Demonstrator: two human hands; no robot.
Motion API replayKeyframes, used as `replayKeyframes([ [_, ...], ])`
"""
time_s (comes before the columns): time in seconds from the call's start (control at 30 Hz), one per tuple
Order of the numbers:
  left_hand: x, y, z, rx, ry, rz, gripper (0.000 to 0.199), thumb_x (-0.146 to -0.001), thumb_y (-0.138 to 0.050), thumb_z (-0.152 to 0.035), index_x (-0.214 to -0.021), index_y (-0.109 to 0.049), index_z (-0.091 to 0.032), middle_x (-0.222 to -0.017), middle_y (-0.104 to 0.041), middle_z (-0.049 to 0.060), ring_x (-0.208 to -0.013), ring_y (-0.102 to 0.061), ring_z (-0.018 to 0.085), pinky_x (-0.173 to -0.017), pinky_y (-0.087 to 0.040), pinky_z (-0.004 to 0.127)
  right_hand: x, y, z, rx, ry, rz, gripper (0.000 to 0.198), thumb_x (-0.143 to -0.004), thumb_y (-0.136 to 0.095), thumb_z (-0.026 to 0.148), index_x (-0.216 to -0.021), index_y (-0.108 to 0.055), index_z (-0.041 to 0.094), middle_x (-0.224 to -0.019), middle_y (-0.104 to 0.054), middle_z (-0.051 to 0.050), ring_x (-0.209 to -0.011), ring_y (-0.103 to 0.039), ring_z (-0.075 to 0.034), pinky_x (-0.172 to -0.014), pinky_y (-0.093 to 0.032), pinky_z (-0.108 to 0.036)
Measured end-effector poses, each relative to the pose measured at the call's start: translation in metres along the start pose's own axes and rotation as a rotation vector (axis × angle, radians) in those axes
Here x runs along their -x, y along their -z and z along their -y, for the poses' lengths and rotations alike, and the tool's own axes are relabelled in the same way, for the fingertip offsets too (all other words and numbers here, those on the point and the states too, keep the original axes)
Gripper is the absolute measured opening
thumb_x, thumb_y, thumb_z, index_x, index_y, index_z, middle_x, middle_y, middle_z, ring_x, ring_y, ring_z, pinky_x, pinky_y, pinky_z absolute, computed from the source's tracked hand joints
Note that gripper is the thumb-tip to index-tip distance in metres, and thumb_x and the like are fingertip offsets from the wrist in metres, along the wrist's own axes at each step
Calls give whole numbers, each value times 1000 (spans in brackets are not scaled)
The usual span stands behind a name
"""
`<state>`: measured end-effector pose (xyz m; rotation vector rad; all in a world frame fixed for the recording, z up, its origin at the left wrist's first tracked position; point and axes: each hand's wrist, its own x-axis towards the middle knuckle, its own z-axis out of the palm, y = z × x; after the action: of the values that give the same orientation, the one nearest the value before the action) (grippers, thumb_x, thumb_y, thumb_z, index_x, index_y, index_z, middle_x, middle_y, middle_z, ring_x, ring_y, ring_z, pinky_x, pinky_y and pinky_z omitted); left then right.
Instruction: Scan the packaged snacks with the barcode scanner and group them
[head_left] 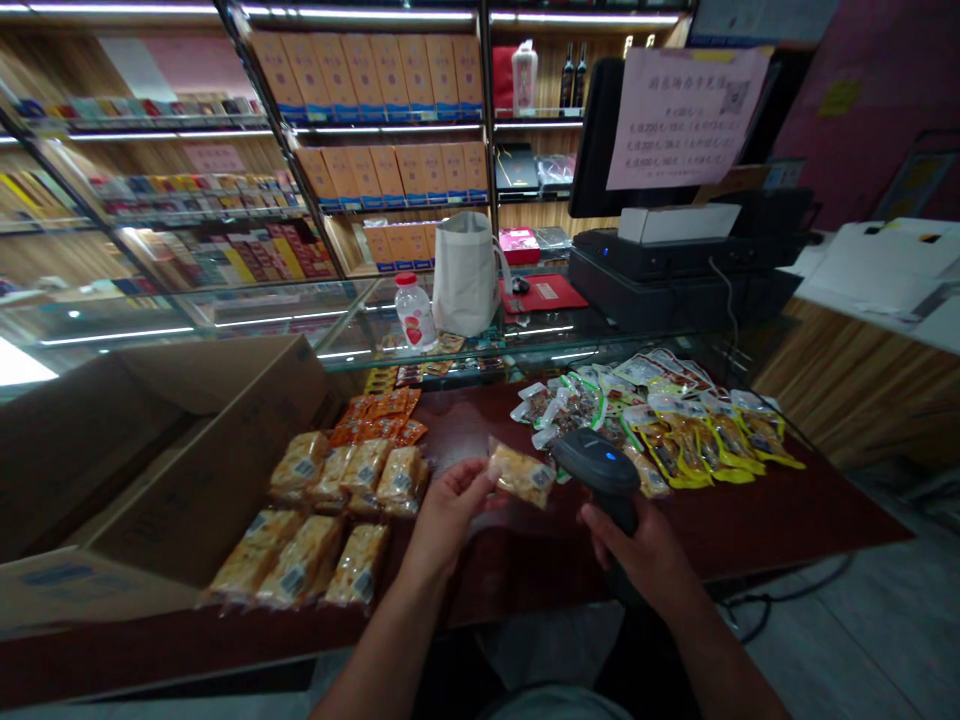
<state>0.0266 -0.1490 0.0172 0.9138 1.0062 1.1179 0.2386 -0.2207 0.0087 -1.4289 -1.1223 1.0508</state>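
Between thumb and fingers, my left hand (457, 505) pinches one end of a clear-wrapped pastry bar (523, 474), its barcode label facing up. My right hand (649, 545) is wrapped round the handle of a black barcode scanner (598, 462) with a blue light on top. The scanner's head is just right of the bar. Several more wrapped pastry bars (358, 565) lie in two rows left of my left hand. Beyond them are orange snack packets (379, 415). Right of the scanner lie yellow-edged snack pouches (697, 440) and clear and green packets (574, 403).
An open cardboard box (217, 450) stands at the left of the dark red table (517, 570). Behind, a glass counter (352, 320) bears a bottle (415, 315), a white bag (465, 275) and a black monitor (596, 140) with a paper notice. A cable (795, 590) hangs at the right.
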Motion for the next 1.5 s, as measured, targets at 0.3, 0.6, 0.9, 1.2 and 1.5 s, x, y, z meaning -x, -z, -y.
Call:
replayKeyframes([
  [0.3, -15, 20, 4, -29, -238, -252, 53, -58, -88, -44, -98, -69, -14, -95, -76, 5, -82, -72, 20, -79, -60, 35, 9, 1, 3, 286, 165, 143, 53, -81, -69, 51, -122, -67, 19, -67, -72, -3, -49, -63, -21, -49, -52, -31],
  [0.6, -14, 19, 8, -93, -265, -251, 54, -63, -84, -47, -103, -69, -14, -93, -76, 6, -77, -72, 19, -76, -59, 33, 5, -2, 3, 337, 281, 94, 41, -84, -66, 46, -115, -71, 19, -99, -78, -11, -96, -73, -31, -87, -57, -39],
  [0.9, -20, 10, 12, -72, -262, -207, 53, -60, -86, -46, -100, -70, -15, -92, -77, 6, -77, -72, 19, -75, -59, 32, 5, 6, -5, 388, 341, 88, 34, -89, -60, 42, -110, -71, 17, -102, -78, -12, -95, -73, -29, -88, -55, -36],
  [1.2, -35, -16, 23, -152, -158, -46, 51, -62, -84, -47, -98, -71, -13, -85, -76, 6, -70, -70, 17, -71, -57, 29, 4, 28, -21, 409, 292, -32, 30, -88, -60, 45, -96, -70, 17, -85, -78, -11, -80, -74, -28, -79, -56, -35],
  [1.5, -71, -64, 37, -357, 57, 362, 39, -65, -82, -48, -76, -71, -12, -66, -69, 3, -58, -63, 12, -57, -52, 22, 4, 73, -22, 165, 43, -177, 40, -82, -63, 59, -67, -55, 23, -44, -54, 3, -40, -52, -15, -46, -42, -26],
])
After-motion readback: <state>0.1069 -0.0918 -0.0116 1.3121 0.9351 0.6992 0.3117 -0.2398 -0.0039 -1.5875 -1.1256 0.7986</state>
